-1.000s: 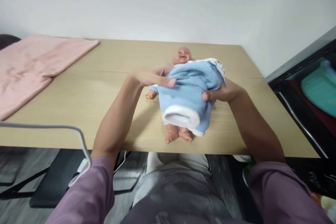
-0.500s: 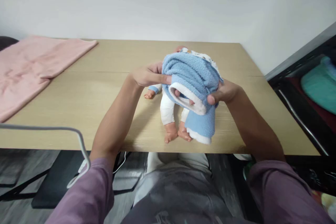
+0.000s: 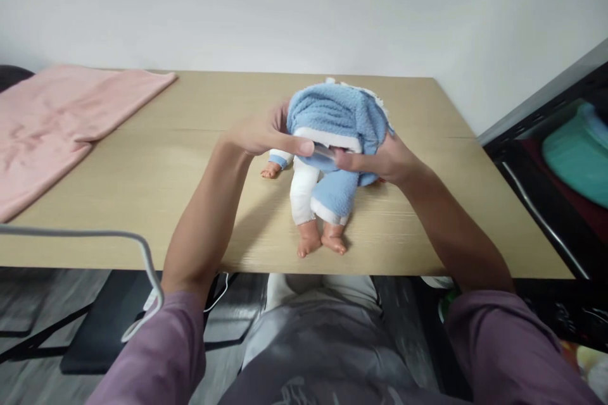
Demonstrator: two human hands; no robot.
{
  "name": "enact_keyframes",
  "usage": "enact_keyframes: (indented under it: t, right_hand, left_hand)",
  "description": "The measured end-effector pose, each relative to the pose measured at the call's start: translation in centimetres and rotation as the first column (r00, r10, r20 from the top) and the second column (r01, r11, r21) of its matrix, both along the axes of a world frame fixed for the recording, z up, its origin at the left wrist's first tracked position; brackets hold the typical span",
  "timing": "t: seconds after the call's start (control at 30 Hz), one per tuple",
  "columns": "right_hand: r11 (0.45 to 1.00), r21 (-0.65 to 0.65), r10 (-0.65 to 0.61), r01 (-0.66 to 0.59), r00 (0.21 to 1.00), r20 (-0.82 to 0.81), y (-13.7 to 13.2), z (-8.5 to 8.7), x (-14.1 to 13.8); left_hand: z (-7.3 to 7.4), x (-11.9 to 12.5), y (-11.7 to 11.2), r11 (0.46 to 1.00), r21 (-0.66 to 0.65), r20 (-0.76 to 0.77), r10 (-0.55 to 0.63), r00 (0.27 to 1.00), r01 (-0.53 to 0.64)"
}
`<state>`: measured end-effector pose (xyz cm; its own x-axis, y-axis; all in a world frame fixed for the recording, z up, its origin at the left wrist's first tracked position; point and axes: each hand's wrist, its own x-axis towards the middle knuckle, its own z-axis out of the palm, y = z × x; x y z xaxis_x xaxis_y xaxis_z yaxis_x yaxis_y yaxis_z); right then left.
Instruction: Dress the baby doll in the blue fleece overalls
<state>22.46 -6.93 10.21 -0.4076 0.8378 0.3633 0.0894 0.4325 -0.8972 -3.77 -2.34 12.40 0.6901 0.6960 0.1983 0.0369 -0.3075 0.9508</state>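
Note:
Between my hands is a bunched blue terry baby garment (image 3: 332, 107) with a white band round its opening. My left hand (image 3: 270, 133) grips its left side, thumb on the band's edge. From the right, my right hand (image 3: 384, 158) grips the other side, its thumb lying across the opening. A blue leg or sleeve (image 3: 335, 193) with a white cuff hangs below. Under the garment a baby doll (image 3: 304, 193) in white clothing lies on the table, feet towards me. One doll hand with a blue cuff shows at the left; its head and trunk are hidden.
A pink blanket (image 3: 71, 120) covers the left part of the wooden table (image 3: 190, 202). A grey cable (image 3: 95, 231) arcs across the lower left. On the right stands a dark shelf with a teal basin (image 3: 577, 155). A white wall rises behind the table.
The garment's opening has tipped and narrowed. My right hand has shifted left and its thumb now crosses the opening. The hanging blue part has swung left over the doll's leg.

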Motion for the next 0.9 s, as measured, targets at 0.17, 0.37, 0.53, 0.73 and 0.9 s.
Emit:
enact_keyframes:
  t: [0.17,0.37,0.53,0.73,0.9]
  right_hand:
    - [0.959,0.1,-0.272,0.266,0.961,0.053,-2.3,0.3,-0.1]
    - [0.916,0.159,-0.394,0.368,0.9,0.188,-6.5,-0.4,0.2]
    - [0.937,0.168,-0.349,0.307,0.851,0.393,-10.5,-1.7,0.3]
    - [0.969,0.025,-0.225,0.246,0.832,0.508,-11.0,-5.1,-0.3]
    - [0.97,-0.034,-0.19,0.239,0.844,0.501,-10.4,-6.9,-0.8]
  left_hand:
    - [-0.8,1.9,-4.2,0.966,0.04,0.037,0.256,0.966,-0.257]
    - [-3.3,3.5,-11.1,0.822,-0.039,0.145,0.567,0.811,-0.568]
    - [-7.1,2.7,-16.4,0.788,-0.179,0.082,0.608,0.79,-0.588]
    - [-10.7,1.9,-18.6,0.814,-0.236,-0.042,0.538,0.842,-0.532]
    - [-12.5,1.9,-18.4,0.762,-0.226,-0.145,0.59,0.794,-0.607]
